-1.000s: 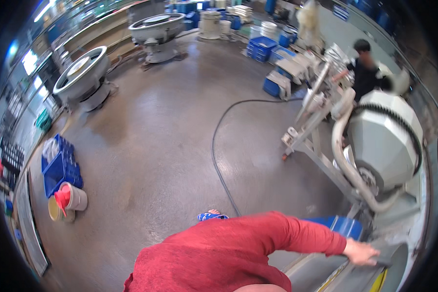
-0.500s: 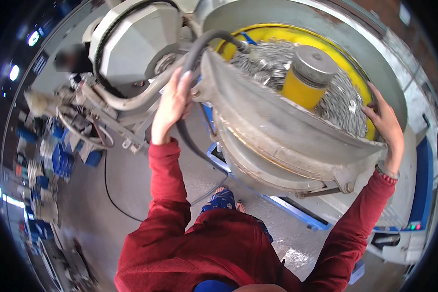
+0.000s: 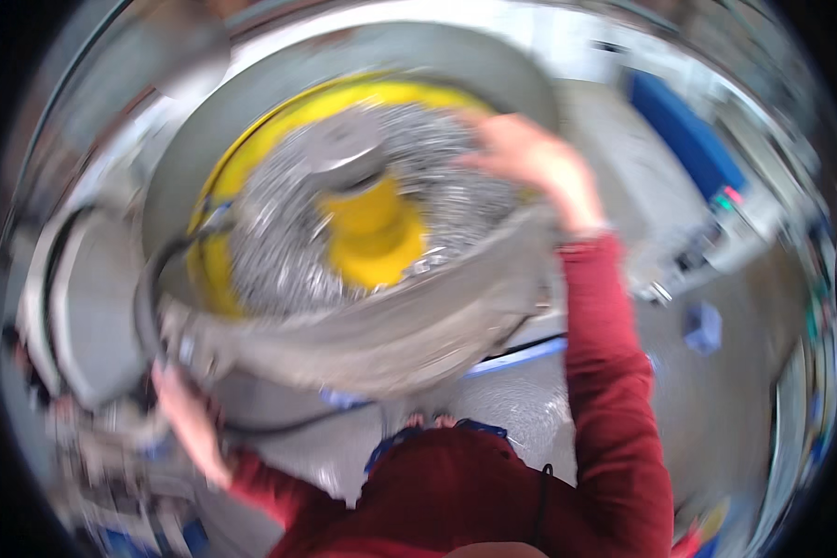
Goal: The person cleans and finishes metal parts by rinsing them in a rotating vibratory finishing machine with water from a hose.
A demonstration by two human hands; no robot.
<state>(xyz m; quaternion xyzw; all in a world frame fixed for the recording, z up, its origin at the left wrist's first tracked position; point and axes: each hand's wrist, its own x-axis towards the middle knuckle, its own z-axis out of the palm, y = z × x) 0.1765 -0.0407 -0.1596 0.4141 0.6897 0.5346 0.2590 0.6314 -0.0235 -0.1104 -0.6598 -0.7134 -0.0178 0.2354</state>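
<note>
A large round vibratory finishing bowl (image 3: 493, 60) with a yellow lining (image 3: 216, 274) stands before me. Small silvery metal pieces (image 3: 279, 223) fill the ring around its yellow centre post (image 3: 372, 228), which has a grey metal cap (image 3: 344, 149). My left hand (image 3: 188, 418), blurred by motion, is closed around a grey hose (image 3: 146, 307) at the bowl's near left. The hose runs over the rim into the bowl. Above the right side of the pieces, my right hand (image 3: 535, 172) is open with fingers stretched; whether it touches them I cannot tell. A worn grey curved flap (image 3: 391, 344) spans the bowl's front.
A pale machine housing (image 3: 112, 298) stands at the left. At the right are a blue panel (image 3: 684, 130) and a control box with a red and a green light (image 3: 730, 197). A light blue container (image 3: 703, 327) sits on the floor (image 3: 716, 400), right of my arm.
My view has swung right, so the bowl appears farther left. My right hand has moved from the right rim inward over the metal pieces. My left hand stays at the hose.
</note>
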